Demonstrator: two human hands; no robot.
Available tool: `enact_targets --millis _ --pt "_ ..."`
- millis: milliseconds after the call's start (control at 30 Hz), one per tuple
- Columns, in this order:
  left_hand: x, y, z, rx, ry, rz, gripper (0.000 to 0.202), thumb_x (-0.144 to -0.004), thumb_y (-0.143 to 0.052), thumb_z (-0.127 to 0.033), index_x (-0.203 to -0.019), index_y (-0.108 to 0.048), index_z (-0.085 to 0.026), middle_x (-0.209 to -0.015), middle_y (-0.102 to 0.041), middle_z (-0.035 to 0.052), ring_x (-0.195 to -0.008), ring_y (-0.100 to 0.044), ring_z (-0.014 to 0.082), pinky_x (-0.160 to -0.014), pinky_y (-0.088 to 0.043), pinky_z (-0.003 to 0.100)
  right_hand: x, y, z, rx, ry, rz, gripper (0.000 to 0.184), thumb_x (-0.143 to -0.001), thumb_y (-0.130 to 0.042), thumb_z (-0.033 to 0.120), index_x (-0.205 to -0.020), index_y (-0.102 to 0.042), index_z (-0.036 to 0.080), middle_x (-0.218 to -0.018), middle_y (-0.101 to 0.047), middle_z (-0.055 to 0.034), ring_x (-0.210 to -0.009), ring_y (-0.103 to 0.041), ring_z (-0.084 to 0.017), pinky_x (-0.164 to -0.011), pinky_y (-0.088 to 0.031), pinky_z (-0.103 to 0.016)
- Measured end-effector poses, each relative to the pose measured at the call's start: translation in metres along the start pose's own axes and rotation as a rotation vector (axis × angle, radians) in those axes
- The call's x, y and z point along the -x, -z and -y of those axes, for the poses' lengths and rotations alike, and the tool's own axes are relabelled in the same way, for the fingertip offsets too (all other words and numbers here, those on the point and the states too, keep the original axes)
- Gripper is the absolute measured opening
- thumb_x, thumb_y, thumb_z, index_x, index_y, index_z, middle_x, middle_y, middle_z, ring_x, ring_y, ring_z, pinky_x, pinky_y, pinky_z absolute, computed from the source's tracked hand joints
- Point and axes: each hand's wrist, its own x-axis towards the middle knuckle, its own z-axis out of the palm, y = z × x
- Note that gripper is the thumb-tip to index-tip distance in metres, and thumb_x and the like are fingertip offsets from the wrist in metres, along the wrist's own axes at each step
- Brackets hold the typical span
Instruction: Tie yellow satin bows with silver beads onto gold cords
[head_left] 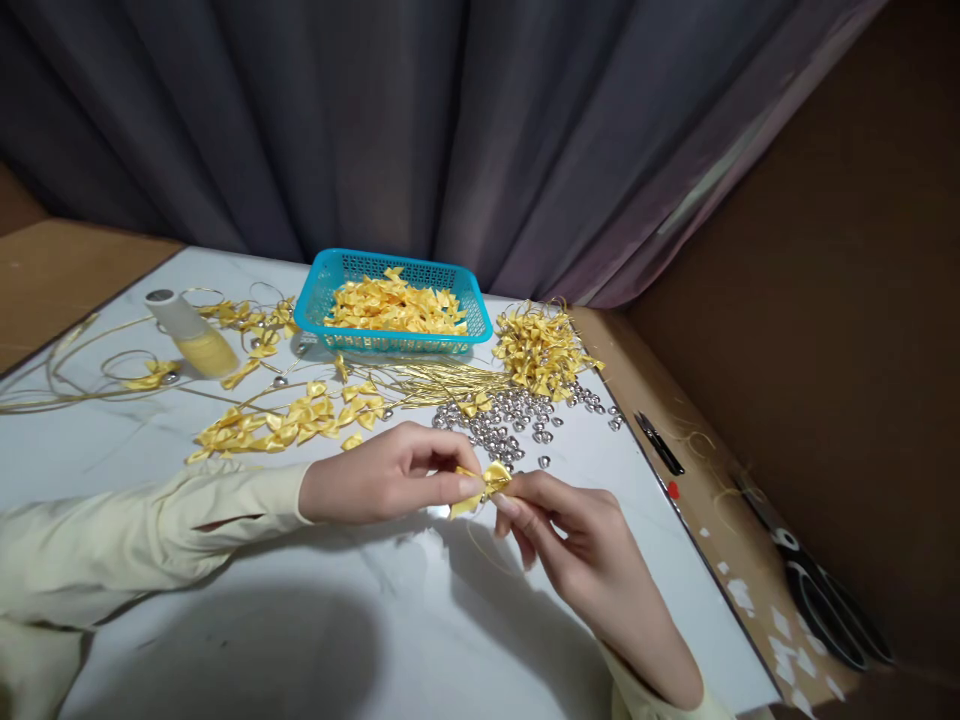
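Note:
Between my two hands, above the white marbled board, is a yellow ribbon bow [495, 476]. My left hand [397, 472] pinches its left side between thumb and forefinger. At its right edge my right hand [562, 530] is closed, thumb against forefinger; a thin thread [487, 545] loops down below. Whether those right fingertips grip the bow or only the thread is hard to see. Just beyond the hands lie many small silver heart-shaped beads [517, 415]. A row of loose yellow bows [292, 420] spreads behind my left wrist.
A turquoise basket [390, 343] of yellow bows stands at the back, beside a heap of corded bows [544, 350]. Gold cords [442, 383] lie in front. A cone of yellow thread [199, 340] stands left. Snips [660, 443] and scissors [825, 600] lie along the right.

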Motion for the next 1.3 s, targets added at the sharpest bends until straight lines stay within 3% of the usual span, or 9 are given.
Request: enact_targets --millis 133,333,433,567,633,867,1100,1300 --pt "-0.001 -0.001 -0.001 -0.037 -0.012 -0.017 0.015 -0.087 -0.05 -0.021 -0.076 -0.055 -0.013 -0.07 -0.052 -0.0018 -0.065 -0.046 0.0088 -0.06 -0.036 0.018 -0.002 0.003 -0.007 0.053 0.012 0.046 0.021 -0.09 -0.048 0.018 -0.074 -0.062 0.016 -0.054 -0.057 0.0006 -0.048 -0.052 -0.01 -0.049 -0.039 -0.02" --pt "-0.001 -0.001 -0.001 -0.059 0.016 -0.001 0.016 -0.086 -0.05 -0.022 -0.074 -0.054 -0.013 -0.066 -0.05 -0.0027 -0.062 -0.043 0.0087 -0.058 -0.035 0.019 0.001 -0.006 -0.008 0.117 0.096 -0.074 0.021 -0.088 -0.047 0.013 -0.07 -0.058 0.018 -0.054 -0.058 0.0006 -0.047 -0.052 -0.011 -0.048 -0.039 -0.022" --pt "-0.003 -0.001 0.001 -0.087 0.014 -0.011 0.016 -0.087 -0.05 -0.024 -0.074 -0.055 -0.014 -0.067 -0.051 -0.0024 -0.062 -0.044 0.009 -0.057 -0.034 0.019 0.001 -0.006 -0.008 0.136 0.116 -0.07 0.022 -0.09 -0.044 0.013 -0.073 -0.057 0.019 -0.059 -0.061 -0.0003 -0.049 -0.055 -0.012 -0.049 -0.041 -0.023" --pt "-0.004 -0.001 0.007 -0.234 0.003 -0.062 0.018 -0.087 -0.049 -0.024 -0.073 -0.055 -0.014 -0.065 -0.05 -0.0028 -0.061 -0.043 0.009 -0.057 -0.033 0.019 -0.002 0.001 -0.011 0.273 0.166 -0.146 0.006 -0.089 -0.052 0.02 -0.087 -0.057 0.018 -0.077 -0.064 -0.0045 -0.068 -0.059 -0.016 -0.06 -0.045 -0.026" --pt "-0.005 -0.002 0.01 -0.318 0.0 -0.073 0.018 -0.086 -0.048 -0.023 -0.072 -0.055 -0.014 -0.063 -0.049 -0.0032 -0.059 -0.041 0.0088 -0.057 -0.033 0.019 -0.005 0.001 -0.013 0.38 0.266 -0.202 0.009 -0.087 -0.057 0.025 -0.09 -0.055 0.016 -0.084 -0.061 -0.0073 -0.078 -0.056 -0.019 -0.067 -0.044 -0.03" --pt "-0.004 -0.005 0.017 -0.427 -0.082 0.036 0.018 -0.085 -0.045 -0.02 -0.07 -0.051 -0.014 -0.064 -0.049 -0.0022 -0.057 -0.04 0.0088 -0.054 -0.031 0.019 -0.011 -0.014 -0.021 0.695 0.462 -0.041 0.027 -0.096 -0.041 0.029 -0.074 -0.05 0.017 -0.073 -0.053 -0.0051 -0.07 -0.04 -0.019 -0.063 -0.032 -0.031" --pt "-0.003 -0.002 0.015 -0.381 -0.096 0.112 0.02 -0.086 -0.048 -0.023 -0.068 -0.05 -0.014 -0.061 -0.043 -0.0038 -0.056 -0.036 0.0083 -0.052 -0.03 0.018 -0.014 -0.015 -0.023 0.632 0.53 -0.014 0.038 -0.098 -0.029 0.03 -0.067 -0.045 0.017 -0.064 -0.047 -0.0026 -0.065 -0.036 -0.017 -0.062 -0.029 -0.03" --pt "-0.002 -0.002 0.015 -0.325 -0.041 0.128 0.016 -0.085 -0.051 -0.023 -0.075 -0.057 -0.013 -0.061 -0.045 -0.0035 -0.057 -0.037 0.009 -0.054 -0.032 0.019 -0.015 -0.021 -0.028 0.559 0.596 -0.07 0.034 -0.095 -0.033 0.015 -0.062 -0.043 0.018 -0.057 -0.042 -0.0005 -0.061 -0.032 -0.016 -0.06 -0.027 -0.03"
